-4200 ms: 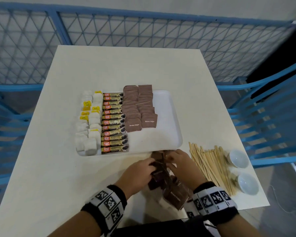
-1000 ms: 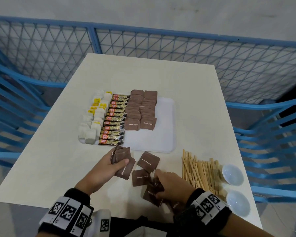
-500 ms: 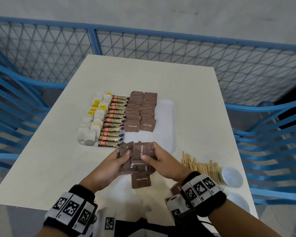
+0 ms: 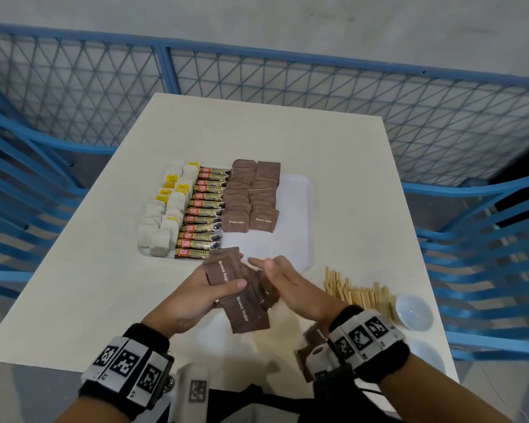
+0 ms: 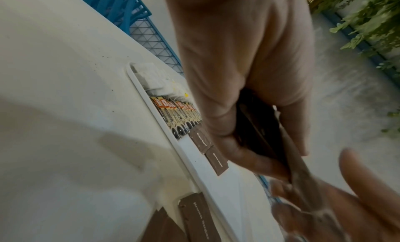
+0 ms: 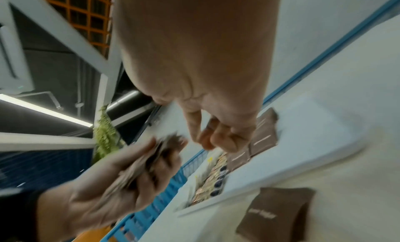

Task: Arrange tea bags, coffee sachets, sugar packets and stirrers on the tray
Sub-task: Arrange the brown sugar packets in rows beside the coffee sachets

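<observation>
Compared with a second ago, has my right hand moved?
Yes. The right hand has moved away from the person, toward the tray, and now reaches its near rim.

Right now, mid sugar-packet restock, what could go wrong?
1. The left hand grips a loose, fanned stack of brown sugar packets; one may slip out.
2. A loose packet on the table near the front edge could get knocked off.
3. The right hand is close to the stirrers and may scatter them.
</observation>
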Available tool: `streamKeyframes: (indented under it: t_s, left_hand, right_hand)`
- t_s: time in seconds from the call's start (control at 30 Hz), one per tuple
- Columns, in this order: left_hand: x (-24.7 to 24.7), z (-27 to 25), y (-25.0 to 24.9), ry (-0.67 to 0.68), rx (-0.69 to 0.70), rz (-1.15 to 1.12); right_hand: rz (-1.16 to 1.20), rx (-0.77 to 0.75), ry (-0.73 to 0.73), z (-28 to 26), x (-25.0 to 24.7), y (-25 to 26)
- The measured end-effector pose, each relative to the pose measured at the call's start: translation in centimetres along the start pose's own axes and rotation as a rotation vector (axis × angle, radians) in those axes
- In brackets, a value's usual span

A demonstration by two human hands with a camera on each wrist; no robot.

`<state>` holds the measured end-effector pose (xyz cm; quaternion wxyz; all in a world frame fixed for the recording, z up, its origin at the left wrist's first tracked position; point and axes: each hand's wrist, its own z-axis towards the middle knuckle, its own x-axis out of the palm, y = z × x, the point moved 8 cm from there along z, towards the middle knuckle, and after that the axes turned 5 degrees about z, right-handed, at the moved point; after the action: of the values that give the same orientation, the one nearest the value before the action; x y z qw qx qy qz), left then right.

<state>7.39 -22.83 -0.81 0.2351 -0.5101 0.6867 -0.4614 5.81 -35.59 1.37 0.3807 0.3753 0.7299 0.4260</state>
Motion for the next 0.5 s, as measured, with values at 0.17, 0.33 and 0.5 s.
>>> streamKeyframes:
  t_s: [0.17, 0.33, 0.5]
  left_hand:
    - [-1.3, 0.0, 0.2, -0.066, 0.02, 0.018]
    - [-1.5, 0.3, 0.4, -0.078, 0.029, 0.034]
    - [-1.7, 0.1, 1.0, -0.066, -0.002, 0.072]
  right_hand:
    - [-0.496, 0.044, 0.047, -3.1, -3.3, -4.1]
    - [-0.859, 0.137, 0.098, -6.0, -3.1, -8.3]
    - [-0.944, 0.192, 0.096, -6.5, -2.3, -10.1]
